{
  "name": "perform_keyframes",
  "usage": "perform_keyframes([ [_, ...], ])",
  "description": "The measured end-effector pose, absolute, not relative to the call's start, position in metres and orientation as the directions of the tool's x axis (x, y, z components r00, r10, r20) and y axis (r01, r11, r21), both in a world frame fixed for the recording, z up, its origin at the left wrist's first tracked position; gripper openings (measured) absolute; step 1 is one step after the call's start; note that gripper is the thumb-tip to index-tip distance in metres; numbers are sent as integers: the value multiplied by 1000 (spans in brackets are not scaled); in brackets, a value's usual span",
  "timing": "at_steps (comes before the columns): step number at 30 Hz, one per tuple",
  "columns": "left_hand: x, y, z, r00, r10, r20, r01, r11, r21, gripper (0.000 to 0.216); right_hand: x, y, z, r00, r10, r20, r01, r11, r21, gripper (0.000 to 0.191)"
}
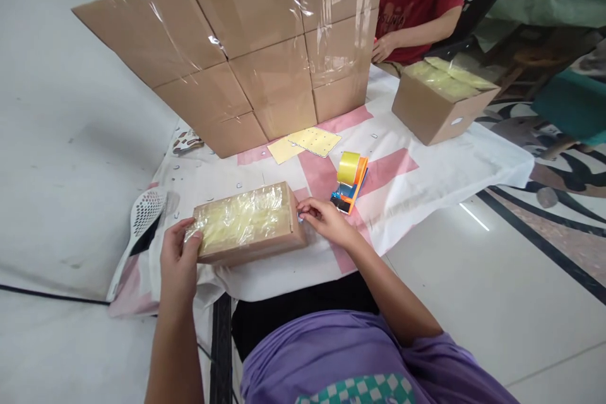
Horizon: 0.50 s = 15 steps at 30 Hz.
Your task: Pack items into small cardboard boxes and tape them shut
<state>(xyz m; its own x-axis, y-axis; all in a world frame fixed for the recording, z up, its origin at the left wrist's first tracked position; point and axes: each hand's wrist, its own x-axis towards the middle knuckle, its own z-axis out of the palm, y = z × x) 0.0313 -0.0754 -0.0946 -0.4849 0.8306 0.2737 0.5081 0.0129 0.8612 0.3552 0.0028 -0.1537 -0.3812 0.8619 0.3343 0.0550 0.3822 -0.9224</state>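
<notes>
Rectangular cardboard box, glossy tape-wrapped top: clasped at its left end by left hand; right hand pinched its right edge.

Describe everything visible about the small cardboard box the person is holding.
The small cardboard box is brown, oblong, and lies flat on the white-and-pink table cloth near its front edge. Its top is covered with clear, wrinkled tape or film, with yellow contents showing through. The left hand grips its left end, thumb on top; the right hand pinches at its right end. What the fingers pinch is too small to tell.
</notes>
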Motion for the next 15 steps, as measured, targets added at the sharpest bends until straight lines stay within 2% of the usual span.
perform_keyframes([
  [5, 30, -75, -99, -502, 819, 277, 503, 16, 864, 45, 360, 7, -138, -426, 854, 298, 81, 364, -928, 9],
  [11, 31, -76, -102, -516, 808, 284, 498, 13, 867, 45, 367, 11, -124, -504, 825, 255, 201, 400, -894, 12],
  [15, 33, -75, -102, -523, 802, 290, 491, 5, 871, 44, 361, 12, -130, -479, 824, 303, 226, 449, -864, 15],
])
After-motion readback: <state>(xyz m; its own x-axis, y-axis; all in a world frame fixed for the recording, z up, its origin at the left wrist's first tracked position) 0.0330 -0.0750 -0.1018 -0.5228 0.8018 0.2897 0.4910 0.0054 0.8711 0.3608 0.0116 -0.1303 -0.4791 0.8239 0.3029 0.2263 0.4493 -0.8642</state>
